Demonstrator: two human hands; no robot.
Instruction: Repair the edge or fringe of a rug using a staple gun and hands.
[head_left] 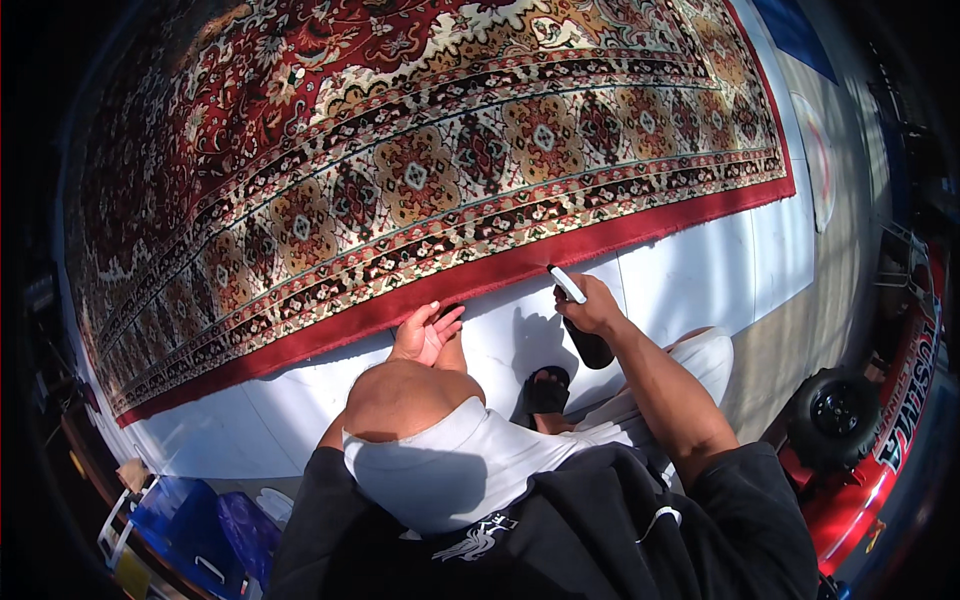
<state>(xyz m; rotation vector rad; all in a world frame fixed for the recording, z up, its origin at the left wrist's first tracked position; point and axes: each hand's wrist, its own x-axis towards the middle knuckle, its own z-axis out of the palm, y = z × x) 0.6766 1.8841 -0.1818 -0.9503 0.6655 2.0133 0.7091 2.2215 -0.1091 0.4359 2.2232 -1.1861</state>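
Observation:
A patterned rug [420, 175] with a red border lies across white tiles. My right hand [590, 305] grips a dark spray bottle [590, 345] with a white top, its nozzle at the red edge and a faint haze by the tip. My left hand [428, 335] is open, palm turned partly up and fingers loosely bent, at the rug's edge beside my bent knee. Whether it touches the rug I cannot tell. My foot in a black sandal [548, 390] is on the tiles between the hands.
A blue plastic container [195, 530] and a purple bag [250, 540] are at the lower left. A red wheeled machine or toy vehicle [850, 500] with a black tyre [835, 415] stands at the right. A blue panel [795, 30] is at the upper right.

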